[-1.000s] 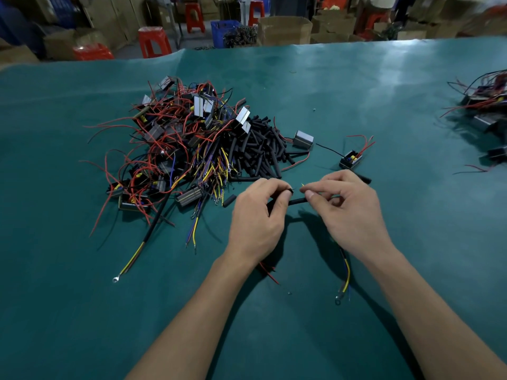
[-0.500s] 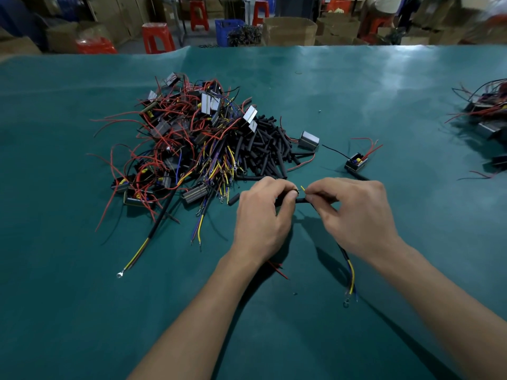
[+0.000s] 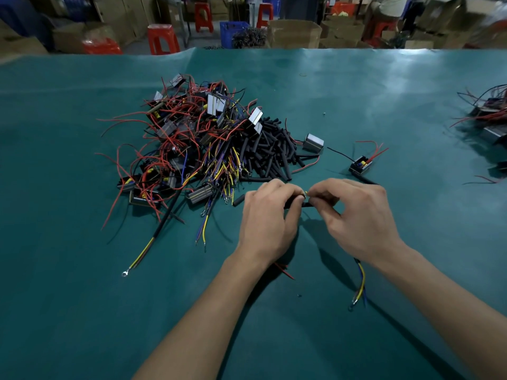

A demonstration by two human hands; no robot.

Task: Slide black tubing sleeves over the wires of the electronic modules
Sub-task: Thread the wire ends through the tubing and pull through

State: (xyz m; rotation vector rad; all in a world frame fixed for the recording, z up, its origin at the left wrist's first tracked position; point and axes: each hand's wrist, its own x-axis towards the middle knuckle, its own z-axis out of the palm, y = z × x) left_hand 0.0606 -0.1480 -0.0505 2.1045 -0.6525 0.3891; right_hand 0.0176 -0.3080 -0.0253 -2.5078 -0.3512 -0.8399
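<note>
My left hand (image 3: 270,215) pinches a short black tubing sleeve (image 3: 295,202) between thumb and fingers. Close beside it, my right hand (image 3: 356,215) pinches the yellow-tipped wire ends at the sleeve's mouth. That wire bundle (image 3: 360,281), yellow and blue with a ring terminal, hangs out below my right wrist. A red wire (image 3: 284,270) shows under my left wrist. Behind my hands lies a pile of black sleeves (image 3: 270,152). To its left is a tangle of modules with red wires (image 3: 186,144).
A lone module (image 3: 360,165) with red wires lies right of the sleeve pile, a grey one (image 3: 313,143) beside it. One sleeved wire (image 3: 149,242) trails toward me at left. Another heap of modules (image 3: 491,116) sits at the right edge. Stools and cartons stand beyond the green table (image 3: 82,311).
My hands have closed together over the sleeve, the right hand moving left toward the left hand. The hanging wire bundle has shifted a little with it.
</note>
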